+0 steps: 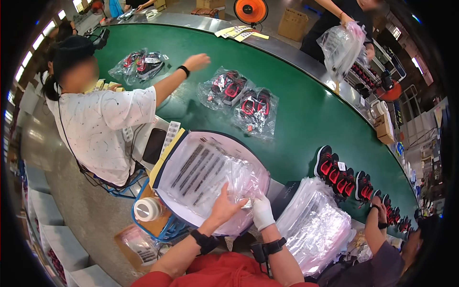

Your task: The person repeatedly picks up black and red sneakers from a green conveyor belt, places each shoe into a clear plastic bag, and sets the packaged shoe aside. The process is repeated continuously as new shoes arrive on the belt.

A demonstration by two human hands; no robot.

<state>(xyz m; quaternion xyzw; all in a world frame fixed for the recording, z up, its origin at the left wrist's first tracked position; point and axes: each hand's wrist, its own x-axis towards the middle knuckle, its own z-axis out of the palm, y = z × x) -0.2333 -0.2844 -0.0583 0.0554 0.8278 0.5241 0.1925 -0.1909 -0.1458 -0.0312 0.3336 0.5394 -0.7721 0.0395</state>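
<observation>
Left hand [224, 205]: open, flat on the top plastic bag [210, 177].
Right hand [262, 210]: gloved, pinching that bag's edge.
Progress: bag empty; 3 bagged shoe pairs [239, 95] beyond.

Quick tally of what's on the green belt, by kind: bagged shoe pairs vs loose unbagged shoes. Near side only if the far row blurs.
Bagged shoe pairs: 3, one far left, two mid-belt
Loose black-and-red shoes: at least 4 clear ones; the row beyond is too small to count
Total: 7 counted on the green belt
</observation>
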